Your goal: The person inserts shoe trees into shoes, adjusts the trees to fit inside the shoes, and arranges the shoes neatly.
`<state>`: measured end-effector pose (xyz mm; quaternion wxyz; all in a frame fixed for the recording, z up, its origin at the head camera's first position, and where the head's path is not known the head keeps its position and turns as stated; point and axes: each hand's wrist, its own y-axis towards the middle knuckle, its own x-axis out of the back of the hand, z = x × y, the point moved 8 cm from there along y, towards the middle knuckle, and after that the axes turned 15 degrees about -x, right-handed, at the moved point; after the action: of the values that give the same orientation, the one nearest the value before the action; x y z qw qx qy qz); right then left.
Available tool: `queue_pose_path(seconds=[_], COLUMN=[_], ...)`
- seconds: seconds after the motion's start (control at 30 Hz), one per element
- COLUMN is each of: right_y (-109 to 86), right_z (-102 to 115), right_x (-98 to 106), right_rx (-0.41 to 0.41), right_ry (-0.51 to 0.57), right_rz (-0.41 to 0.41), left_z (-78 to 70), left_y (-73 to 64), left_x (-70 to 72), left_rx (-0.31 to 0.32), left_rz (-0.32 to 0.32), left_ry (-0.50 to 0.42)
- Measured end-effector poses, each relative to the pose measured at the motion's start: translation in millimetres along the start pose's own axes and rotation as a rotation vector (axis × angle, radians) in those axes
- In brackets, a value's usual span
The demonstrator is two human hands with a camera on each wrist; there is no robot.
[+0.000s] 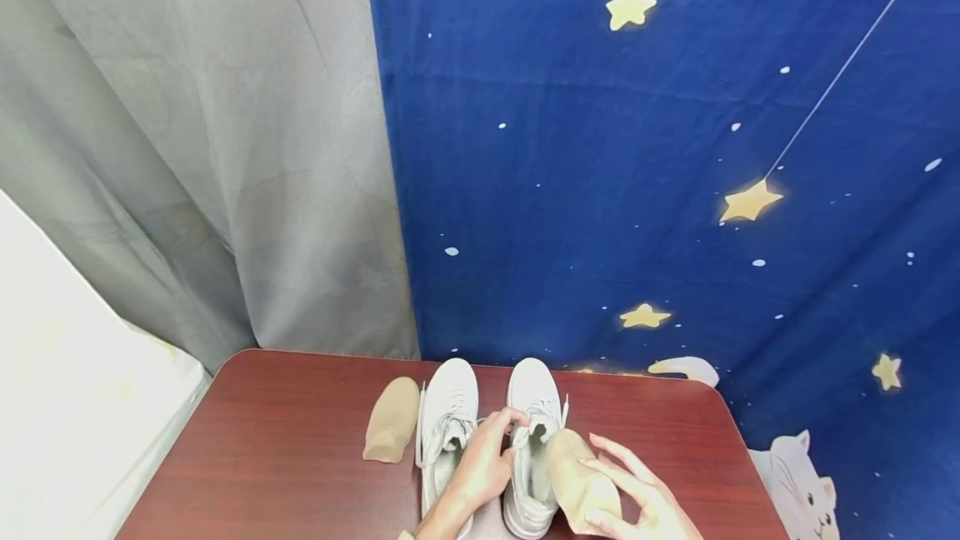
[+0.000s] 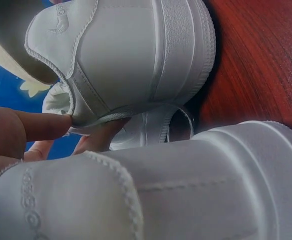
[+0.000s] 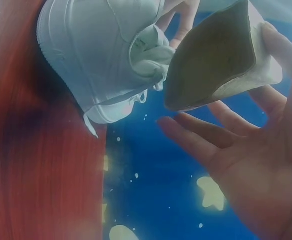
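Note:
Two white lace-up sneakers stand side by side with toes toward the curtain. At the right sneaker [image 1: 532, 382], my left hand [image 1: 483, 461] pinches the collar edge near the laces; in the left wrist view its fingers [image 2: 46, 126] are at that edge. My right hand [image 1: 633, 494] holds a beige, hollow, toe-shaped shoe insert [image 1: 573, 473] between thumb and fingers, close beside the right sneaker's opening. The insert's hollow side [image 3: 210, 55] faces the right wrist camera. Under my left forearm, the left sneaker [image 1: 453, 386] is partly hidden.
A second beige insert [image 1: 393, 419] lies on the reddish-brown table [image 1: 285, 432], left of the left sneaker. Behind the table hang a grey curtain [image 1: 300, 190] and a blue one with stars [image 1: 562, 190]. A loose lace [image 1: 566, 411] sticks out beside the right sneaker.

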<state>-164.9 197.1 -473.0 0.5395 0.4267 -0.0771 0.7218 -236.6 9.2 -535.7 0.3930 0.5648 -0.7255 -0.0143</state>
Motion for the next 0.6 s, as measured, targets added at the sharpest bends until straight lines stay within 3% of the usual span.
queue_pose_path(seconds=[0.4,0.6], right_y=[-3.2,0.5], right_z=[6,25], right_x=[-12,-9], right_rx=[0.052,0.1], right_ry=[0.032,0.053], right_rz=[0.054,0.053], left_z=[-0.6,0.2], left_y=[0.0,-0.9], left_x=[0.1,-0.3], left_rx=[-0.001,0.005], left_rz=[0.007,0.007], left_ry=[-0.004,-0.013])
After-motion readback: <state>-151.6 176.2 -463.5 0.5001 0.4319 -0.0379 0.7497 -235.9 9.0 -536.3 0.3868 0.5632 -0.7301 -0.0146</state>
